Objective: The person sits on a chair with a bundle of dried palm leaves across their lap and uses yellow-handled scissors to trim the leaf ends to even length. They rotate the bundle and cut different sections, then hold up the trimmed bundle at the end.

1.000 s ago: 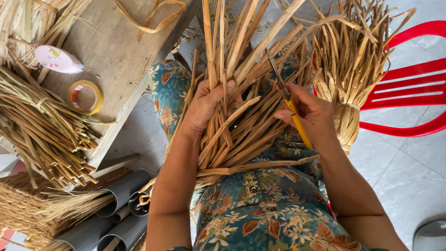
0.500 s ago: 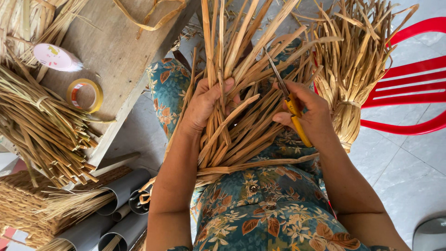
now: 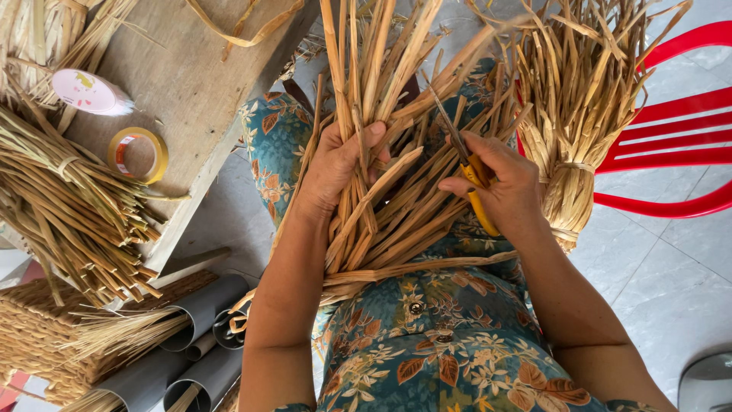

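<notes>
we see the left hand [image 3: 335, 164] closed around a bundle of dried reed strips [image 3: 389, 198] standing over the lap, while the right hand [image 3: 499, 187] grips yellow-handled scissors [image 3: 469, 172] (blades up among the strips), beside the wooden surface [image 3: 191, 84].

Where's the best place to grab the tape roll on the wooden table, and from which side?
Take the tape roll by its ring wall, one finger in the open core and one outside, coming straight down from above. It lies flat on the wooden table with the hole facing up. The near-left edge seems crowded by the straw bundle, so the right side looks freer.
</notes>
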Available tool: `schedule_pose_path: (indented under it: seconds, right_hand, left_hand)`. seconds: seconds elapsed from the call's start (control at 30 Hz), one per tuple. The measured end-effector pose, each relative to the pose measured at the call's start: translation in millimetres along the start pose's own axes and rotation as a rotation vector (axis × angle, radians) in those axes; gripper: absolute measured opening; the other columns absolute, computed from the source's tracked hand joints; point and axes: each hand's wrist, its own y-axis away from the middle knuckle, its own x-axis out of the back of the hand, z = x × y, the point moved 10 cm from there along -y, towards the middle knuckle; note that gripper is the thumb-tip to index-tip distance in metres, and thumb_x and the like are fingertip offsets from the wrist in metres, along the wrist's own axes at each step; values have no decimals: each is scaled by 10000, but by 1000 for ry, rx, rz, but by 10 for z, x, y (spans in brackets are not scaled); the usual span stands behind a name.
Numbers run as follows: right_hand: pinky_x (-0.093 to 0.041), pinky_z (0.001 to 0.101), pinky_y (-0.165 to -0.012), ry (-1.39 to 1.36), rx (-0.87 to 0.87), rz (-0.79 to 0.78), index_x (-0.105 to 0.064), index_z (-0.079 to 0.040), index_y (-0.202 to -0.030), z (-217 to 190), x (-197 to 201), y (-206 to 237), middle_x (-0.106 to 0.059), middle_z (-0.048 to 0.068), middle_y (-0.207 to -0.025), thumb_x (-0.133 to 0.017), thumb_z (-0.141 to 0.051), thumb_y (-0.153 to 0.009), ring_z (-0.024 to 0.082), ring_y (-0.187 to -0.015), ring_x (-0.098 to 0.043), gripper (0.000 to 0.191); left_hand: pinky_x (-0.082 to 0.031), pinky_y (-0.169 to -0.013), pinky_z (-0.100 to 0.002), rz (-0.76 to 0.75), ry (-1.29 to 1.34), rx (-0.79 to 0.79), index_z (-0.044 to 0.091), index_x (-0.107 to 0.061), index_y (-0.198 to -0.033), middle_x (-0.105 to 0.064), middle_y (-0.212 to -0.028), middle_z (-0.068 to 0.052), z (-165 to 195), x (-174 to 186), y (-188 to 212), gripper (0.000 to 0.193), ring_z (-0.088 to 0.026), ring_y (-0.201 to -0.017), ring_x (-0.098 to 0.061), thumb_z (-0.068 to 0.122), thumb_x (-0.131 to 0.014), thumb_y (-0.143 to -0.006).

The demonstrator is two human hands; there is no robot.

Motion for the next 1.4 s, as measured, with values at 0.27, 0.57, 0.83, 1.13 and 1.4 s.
schedule_pose_path:
  seconds: [0.27,0.57,0.83,1.13,1.4]
  right_hand:
    - [-496,274,-709,40,73,22,-633,-36,-1368,-95,111,-52,-601,53,-986,-939,-247,-752,128,-814,-573,719]
    - [-511,266,-774,5,142,27,-652,-44,-1360,-87,107,-24,-675,48,-1084,-916,-297,-789,104,-900,-613,678]
    - [-467,247,-692,-123,-23,-25,-671,-84,-1370,51,11,-12,-679,19,-1035,-873,-361,-792,77,-788,-538,672]
    - [-467,289,-668,28,44,-21,-630,-76,-1363,-171,71,-63,-498,21,-929,-895,-391,-752,133,-766,-506,736]
    - [-502,282,-695,98,79,-4,-623,-64,-1346,-228,57,-70,-515,26,-940,-913,-374,-748,131,-784,-544,733]
  left_hand:
    - [-453,-435,-253,12,-15,68,47,-714,-843,-653,-648,-42,-25,-25,10,189,-126,-496,-578,216,-792,-877]
    - [-468,-484,-255,-32,-50,73,58,-727,-851,-655,-673,-32,-11,-117,37,211,-116,-554,-601,252,-807,-863]
    - [-460,-471,-246,-30,-49,71,58,-728,-848,-651,-665,-27,-3,-99,29,232,-111,-528,-585,276,-803,-876]
    - [-449,-440,-242,-4,9,116,52,-734,-872,-659,-643,-33,-111,-44,-2,234,-115,-487,-584,278,-791,-889]
    - [-470,-463,-242,-42,20,122,45,-739,-877,-667,-655,-36,-156,-45,-29,228,-117,-508,-602,267,-767,-921]
